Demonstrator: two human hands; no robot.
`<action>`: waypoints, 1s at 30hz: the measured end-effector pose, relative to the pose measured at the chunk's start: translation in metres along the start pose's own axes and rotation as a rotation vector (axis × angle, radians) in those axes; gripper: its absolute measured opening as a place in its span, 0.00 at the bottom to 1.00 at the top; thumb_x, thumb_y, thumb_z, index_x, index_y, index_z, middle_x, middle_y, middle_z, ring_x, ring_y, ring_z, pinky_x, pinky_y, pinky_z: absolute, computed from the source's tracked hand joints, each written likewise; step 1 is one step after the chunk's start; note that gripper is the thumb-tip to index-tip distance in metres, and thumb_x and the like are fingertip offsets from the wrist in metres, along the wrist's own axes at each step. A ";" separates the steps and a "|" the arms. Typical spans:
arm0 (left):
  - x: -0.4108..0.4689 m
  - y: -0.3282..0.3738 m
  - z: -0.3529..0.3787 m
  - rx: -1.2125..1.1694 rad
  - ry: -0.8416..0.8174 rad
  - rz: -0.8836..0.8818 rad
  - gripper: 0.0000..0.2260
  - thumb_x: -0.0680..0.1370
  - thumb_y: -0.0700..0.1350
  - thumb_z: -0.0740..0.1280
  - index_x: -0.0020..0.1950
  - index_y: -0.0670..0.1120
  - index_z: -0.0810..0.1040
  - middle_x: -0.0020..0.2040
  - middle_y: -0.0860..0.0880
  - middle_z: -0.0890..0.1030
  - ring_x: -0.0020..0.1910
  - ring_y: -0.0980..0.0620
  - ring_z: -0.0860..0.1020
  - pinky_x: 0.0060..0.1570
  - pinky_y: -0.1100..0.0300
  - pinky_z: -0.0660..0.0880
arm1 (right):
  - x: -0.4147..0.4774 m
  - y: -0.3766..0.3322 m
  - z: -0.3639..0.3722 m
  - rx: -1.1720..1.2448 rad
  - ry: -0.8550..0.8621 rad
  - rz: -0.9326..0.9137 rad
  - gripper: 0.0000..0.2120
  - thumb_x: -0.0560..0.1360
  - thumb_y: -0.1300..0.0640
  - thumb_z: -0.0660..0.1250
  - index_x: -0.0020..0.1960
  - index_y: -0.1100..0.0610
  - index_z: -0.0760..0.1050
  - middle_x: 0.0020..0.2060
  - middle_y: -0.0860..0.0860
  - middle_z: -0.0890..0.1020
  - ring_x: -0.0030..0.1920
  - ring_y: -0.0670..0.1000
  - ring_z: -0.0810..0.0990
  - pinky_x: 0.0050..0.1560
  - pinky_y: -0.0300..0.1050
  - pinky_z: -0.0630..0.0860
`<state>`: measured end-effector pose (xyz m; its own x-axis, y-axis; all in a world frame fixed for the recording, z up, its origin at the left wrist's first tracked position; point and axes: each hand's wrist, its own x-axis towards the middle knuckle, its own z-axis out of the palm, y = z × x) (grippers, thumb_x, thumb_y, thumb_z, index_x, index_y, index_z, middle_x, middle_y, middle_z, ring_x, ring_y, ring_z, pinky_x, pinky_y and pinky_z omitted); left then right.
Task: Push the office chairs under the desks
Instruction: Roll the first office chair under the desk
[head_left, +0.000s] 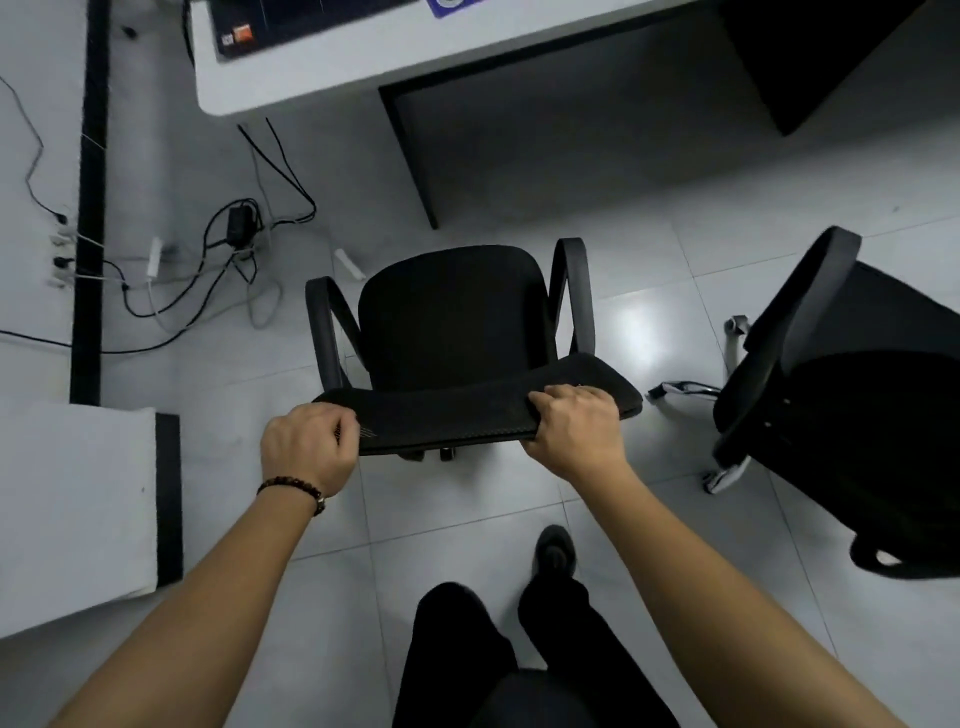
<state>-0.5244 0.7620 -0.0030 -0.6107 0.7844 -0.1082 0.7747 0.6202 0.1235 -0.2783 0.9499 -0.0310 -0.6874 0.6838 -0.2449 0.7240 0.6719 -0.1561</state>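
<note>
We have the office chair (452, 322) in front of us on the tiled floor (649, 270), its seat facing the table (291, 78) and its backrest top (467, 415) toward our body. Our left hand (309, 447) has its grip closed around the left end of that backrest top, and our right hand (576, 426) is clamped over the right end, fingers curled across the upper edge. The chair stands clear of the table, with open floor between the seat front and the dark knee space (545, 145) beneath the tabletop, so by our reckoning the push is barely under way. A second chair (852, 405) sits off to the right, turned askew and well apart from any table, so it seems to be left for later. Cables (228, 249) lie on the floor left of the path.
</note>
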 end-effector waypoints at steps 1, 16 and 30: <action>0.021 -0.002 -0.001 0.013 0.012 0.024 0.22 0.73 0.51 0.50 0.40 0.47 0.84 0.41 0.48 0.84 0.40 0.46 0.79 0.37 0.55 0.73 | 0.013 0.000 -0.003 -0.004 0.004 0.016 0.17 0.65 0.41 0.63 0.44 0.50 0.82 0.38 0.48 0.83 0.41 0.53 0.82 0.49 0.47 0.74; 0.258 0.066 -0.016 -0.038 -0.046 0.120 0.18 0.75 0.51 0.53 0.30 0.48 0.76 0.30 0.50 0.77 0.36 0.48 0.77 0.39 0.55 0.69 | 0.199 0.068 -0.071 -0.024 0.160 0.197 0.21 0.62 0.44 0.63 0.48 0.52 0.86 0.45 0.50 0.86 0.42 0.57 0.84 0.49 0.49 0.77; 0.294 0.159 -0.012 -0.051 -0.097 0.040 0.20 0.75 0.50 0.53 0.38 0.45 0.83 0.38 0.48 0.84 0.45 0.46 0.81 0.47 0.53 0.71 | 0.260 0.171 -0.109 -0.043 0.074 0.102 0.21 0.60 0.44 0.65 0.47 0.51 0.86 0.45 0.49 0.86 0.45 0.54 0.84 0.50 0.48 0.75</action>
<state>-0.5824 1.0917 -0.0037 -0.5592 0.8053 -0.1970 0.7869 0.5903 0.1797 -0.3399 1.2735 -0.0173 -0.6140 0.7672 -0.1858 0.7882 0.6084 -0.0925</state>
